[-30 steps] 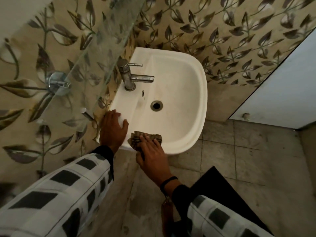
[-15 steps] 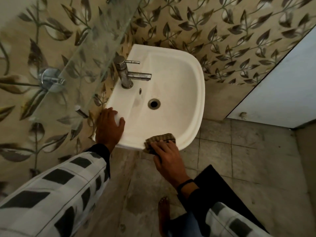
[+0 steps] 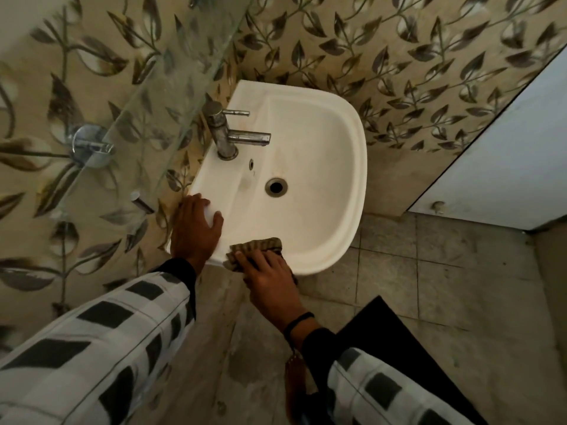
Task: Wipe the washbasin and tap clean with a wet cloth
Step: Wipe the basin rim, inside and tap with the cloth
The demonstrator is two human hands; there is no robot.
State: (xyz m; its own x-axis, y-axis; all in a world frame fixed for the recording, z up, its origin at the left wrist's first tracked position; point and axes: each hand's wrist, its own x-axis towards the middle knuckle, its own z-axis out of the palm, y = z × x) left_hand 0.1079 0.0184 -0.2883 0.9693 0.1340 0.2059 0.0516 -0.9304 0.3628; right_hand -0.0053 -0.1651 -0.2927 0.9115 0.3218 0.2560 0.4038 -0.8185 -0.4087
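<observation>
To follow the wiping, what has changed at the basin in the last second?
The right hand slid the cloth right along the near rim of the washbasin, then back left toward the left hand. The left hand kept holding the corner; the tap is untouched.

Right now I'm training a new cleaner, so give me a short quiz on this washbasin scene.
1. True or false: the right hand presses the cloth on the basin's near rim.
2. Which hand holds the basin's corner by the wall? A left hand, B right hand.
3. Fill the gap: neither hand touches the metal ___ at the basin's back.
Key: 1 true; 2 A; 3 tap.
</observation>
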